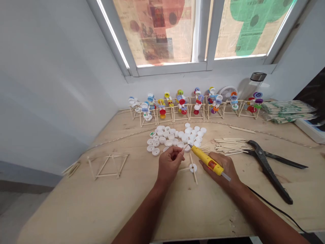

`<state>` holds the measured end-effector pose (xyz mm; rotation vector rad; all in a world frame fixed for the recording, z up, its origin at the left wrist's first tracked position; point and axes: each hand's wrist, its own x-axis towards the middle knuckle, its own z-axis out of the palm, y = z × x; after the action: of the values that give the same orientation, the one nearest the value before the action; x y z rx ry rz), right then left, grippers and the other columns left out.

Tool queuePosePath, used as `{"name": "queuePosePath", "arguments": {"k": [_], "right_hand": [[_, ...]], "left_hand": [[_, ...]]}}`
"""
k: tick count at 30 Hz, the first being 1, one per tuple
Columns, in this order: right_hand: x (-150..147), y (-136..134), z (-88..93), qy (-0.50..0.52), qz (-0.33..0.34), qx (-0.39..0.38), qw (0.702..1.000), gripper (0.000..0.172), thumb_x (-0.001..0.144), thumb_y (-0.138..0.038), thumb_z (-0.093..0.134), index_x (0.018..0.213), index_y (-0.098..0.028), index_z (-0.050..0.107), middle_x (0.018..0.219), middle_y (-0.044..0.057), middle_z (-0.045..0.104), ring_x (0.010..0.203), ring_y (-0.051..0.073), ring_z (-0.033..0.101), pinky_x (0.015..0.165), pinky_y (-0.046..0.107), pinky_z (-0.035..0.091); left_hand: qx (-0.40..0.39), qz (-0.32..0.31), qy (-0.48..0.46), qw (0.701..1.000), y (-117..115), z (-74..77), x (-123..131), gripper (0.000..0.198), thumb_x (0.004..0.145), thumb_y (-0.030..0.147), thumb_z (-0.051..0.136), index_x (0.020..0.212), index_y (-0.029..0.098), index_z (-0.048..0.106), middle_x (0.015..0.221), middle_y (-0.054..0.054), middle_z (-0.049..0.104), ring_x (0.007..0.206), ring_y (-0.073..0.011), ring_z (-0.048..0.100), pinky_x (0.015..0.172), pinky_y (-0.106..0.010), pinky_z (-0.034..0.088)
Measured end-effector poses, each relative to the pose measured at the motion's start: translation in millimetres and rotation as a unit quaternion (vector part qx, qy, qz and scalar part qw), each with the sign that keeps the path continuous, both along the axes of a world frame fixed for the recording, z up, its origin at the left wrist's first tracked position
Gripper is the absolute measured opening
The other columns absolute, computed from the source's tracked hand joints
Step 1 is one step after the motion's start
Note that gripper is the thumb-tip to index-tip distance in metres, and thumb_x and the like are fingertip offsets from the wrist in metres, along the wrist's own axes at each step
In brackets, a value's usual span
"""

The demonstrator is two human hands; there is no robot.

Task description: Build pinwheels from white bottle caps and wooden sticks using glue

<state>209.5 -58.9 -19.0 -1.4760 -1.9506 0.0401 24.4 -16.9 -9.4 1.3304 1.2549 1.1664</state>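
My right grip (220,172) is closed on the yellow hot-glue pen (207,160), its tip at ten o'clock near my left grip (170,166), pinched on something too small to tell, calling for a steady hold

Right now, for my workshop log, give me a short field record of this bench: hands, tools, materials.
left hand: fingers pinched near the tool's tip; held item too small to tell
right hand: grips a yellow corded hot-glue pen
nearby: white plastic cap on crossed pale wooden sticks
materials: heap of white plastic bottle caps; loose pale wooden sticks
other tool: large black pliers
along wall: wooden stick frames with coloured caps
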Motion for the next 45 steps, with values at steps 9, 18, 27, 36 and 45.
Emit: {"name": "queuePosePath", "arguments": {"k": [9,18,27,36,45], "right_hand": [[0.4,-0.5,-0.7,-0.007,0.008,0.004,1.0,0.028,0.081,-0.036,0.052,0.059,-0.019,0.044,0.053,-0.001,0.05,0.049,0.01,0.045,0.05,0.022,0.029],[-0.1,-0.9,0.3,-0.009,0.005,-0.004,1.0,0.028,0.08,-0.037,0.052,0.059,-0.019,0.046,0.053,-0.001,0.051,0.049,0.011,0.046,0.05,0.022,0.029],[0.2,-0.8,1.0,-0.012,-0.002,0.01,1.0,0.03,0.08,-0.038,0.052,0.057,-0.019,0.045,0.051,-0.001,0.05,0.047,0.01,0.045,0.049,0.022,0.028],[0.6,-0.6,-1.8,-0.021,0.005,0.013,1.0,0.031,0.079,-0.039,0.052,0.057,-0.019,0.044,0.051,-0.002,0.049,0.046,0.01,0.043,0.049,0.022,0.027],[0.0,-1.4,0.5,-0.013,0.001,-0.003,1.0,0.03,0.08,-0.037,0.053,0.057,-0.019,0.044,0.052,-0.002,0.049,0.048,0.01,0.044,0.05,0.022,0.027]], "left_hand": [[-0.003,-0.001,-0.007,1.0,0.9,-1.0,-0.4,0.018,0.068,0.03,0.063,0.077,0.015,0.061,0.055,0.001,0.06,0.049,-0.0103,0.053,0.046,-0.02,0.039],[0.006,0.0,-0.007,1.0,1.0,-2.0,-0.6,0.017,0.068,0.029,0.064,0.077,0.015,0.062,0.055,0.001,0.06,0.049,-0.01,0.054,0.045,-0.019,0.04],[0.008,-0.001,-0.001,1.0,1.1,-1.5,-0.7,0.018,0.068,0.03,0.064,0.077,0.014,0.062,0.056,0.001,0.059,0.049,-0.01,0.053,0.046,-0.02,0.039],[0.006,0.004,-0.004,1.0,1.0,-1.6,-0.8,0.019,0.067,0.031,0.065,0.076,0.015,0.062,0.055,0.001,0.059,0.048,-0.01,0.052,0.045,-0.02,0.038],[0.015,0.005,-0.002,1.0,1.7,-3.1,-1.1,0.019,0.067,0.03,0.065,0.077,0.014,0.063,0.055,0.001,0.059,0.048,-0.01,0.053,0.044,-0.019,0.039]]}}
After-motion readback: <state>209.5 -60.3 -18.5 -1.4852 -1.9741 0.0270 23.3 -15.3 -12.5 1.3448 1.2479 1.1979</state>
